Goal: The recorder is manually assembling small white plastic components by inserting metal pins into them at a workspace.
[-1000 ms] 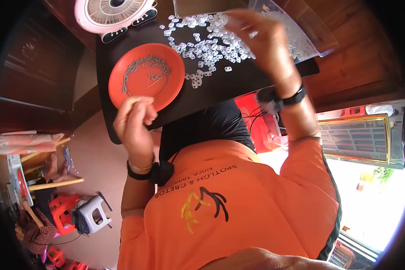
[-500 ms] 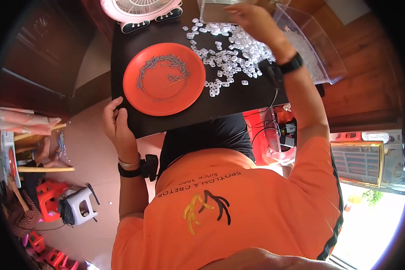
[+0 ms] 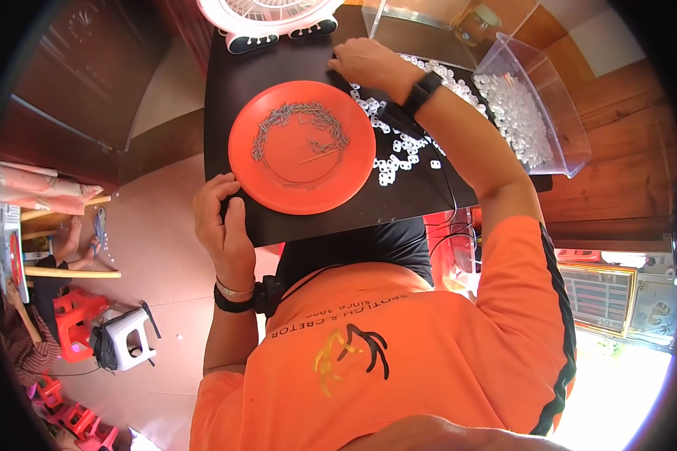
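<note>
An orange-red plate (image 3: 244, 177) lies on the dark table, holding many thin grey metal pins in a ring, a small inner heap and a thin light-coloured stick. My left hand (image 3: 224, 229) touches the table's left edge beside the plate, thumb apart from the fingers, holding nothing. Beyond the plate, my right hand (image 3: 367, 62) is low over the table, its fingers bent together and their tips hidden from view. Small white pieces with dark holes (image 3: 406, 154) are scattered under and beside my right forearm.
A pink fan (image 3: 278, 16) with shoe-shaped feet stands at the far left of the table (image 3: 353, 210). On the right is a clear plastic bin (image 3: 568, 139) with white pieces; another clear container (image 3: 410, 34) is behind. Stools (image 3: 128, 342) and another person's legs (image 3: 71, 240) appear at left.
My right hand has moved left and lower, from beside the far clear container to the table beyond the plate. My left hand stays by the table edge. The view has shifted slightly.
</note>
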`<state>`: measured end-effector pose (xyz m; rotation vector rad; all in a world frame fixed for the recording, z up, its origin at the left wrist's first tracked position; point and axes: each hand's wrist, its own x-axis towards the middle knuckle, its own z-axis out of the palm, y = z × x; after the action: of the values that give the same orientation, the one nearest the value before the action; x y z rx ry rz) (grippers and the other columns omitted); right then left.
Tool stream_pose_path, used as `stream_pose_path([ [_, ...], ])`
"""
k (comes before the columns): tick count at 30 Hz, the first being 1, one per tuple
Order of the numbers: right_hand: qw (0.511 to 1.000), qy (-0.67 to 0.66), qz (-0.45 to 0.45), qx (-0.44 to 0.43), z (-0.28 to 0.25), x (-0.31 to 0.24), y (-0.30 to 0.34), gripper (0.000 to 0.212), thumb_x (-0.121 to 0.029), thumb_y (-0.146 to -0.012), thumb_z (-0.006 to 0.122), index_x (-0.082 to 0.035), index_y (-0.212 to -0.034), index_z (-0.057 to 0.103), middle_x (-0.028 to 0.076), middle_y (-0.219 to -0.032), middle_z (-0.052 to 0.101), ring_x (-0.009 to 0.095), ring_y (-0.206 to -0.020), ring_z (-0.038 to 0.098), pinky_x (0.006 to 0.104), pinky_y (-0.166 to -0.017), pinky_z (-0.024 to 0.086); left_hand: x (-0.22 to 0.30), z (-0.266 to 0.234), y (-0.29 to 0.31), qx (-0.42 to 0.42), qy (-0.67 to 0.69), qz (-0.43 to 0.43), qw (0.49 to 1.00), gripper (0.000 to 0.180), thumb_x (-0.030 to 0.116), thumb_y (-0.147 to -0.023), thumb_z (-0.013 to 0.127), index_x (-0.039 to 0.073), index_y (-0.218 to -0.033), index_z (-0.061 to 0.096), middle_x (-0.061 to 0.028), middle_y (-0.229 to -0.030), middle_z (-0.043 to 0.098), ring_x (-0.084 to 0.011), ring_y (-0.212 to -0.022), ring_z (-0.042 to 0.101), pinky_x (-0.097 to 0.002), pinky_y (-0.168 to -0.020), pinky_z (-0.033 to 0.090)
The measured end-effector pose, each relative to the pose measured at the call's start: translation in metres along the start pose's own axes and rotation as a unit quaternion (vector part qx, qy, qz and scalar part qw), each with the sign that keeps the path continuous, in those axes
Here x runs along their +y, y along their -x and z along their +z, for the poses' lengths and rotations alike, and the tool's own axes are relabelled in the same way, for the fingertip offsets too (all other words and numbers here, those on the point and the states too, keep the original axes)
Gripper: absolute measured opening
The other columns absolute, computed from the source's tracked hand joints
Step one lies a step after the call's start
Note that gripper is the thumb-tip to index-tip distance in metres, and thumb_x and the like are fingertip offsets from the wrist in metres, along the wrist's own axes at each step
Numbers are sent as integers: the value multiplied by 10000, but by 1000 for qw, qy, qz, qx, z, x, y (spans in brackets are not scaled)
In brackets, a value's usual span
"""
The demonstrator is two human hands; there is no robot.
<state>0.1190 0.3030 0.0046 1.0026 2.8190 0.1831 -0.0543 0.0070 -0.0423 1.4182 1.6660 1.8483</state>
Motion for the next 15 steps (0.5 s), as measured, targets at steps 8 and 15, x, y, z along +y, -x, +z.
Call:
stream_pose_path([
  [8,997,-76,-15,-27,-19,14,91,322,-201,-858,562,-24,-1124,600,148,-1137,589,321,-1036,567,406,-880,459,4,-1,-1,-12,-3,0,1000,151,-9,-817,497,-27,-932,592,-135,-1019,617,-272,-999,553,-355,-886,416],
  [15,992,-57,65,97,-3,61,72,322,-164,-842,550,-72,-1149,587,139,-1093,601,319,-1033,560,399,-879,448,2,1,0,-15,-13,2,1000,135,-4,-825,499,-29,-922,591,-133,-1010,618,-264,-990,556,-352,-878,418],
])
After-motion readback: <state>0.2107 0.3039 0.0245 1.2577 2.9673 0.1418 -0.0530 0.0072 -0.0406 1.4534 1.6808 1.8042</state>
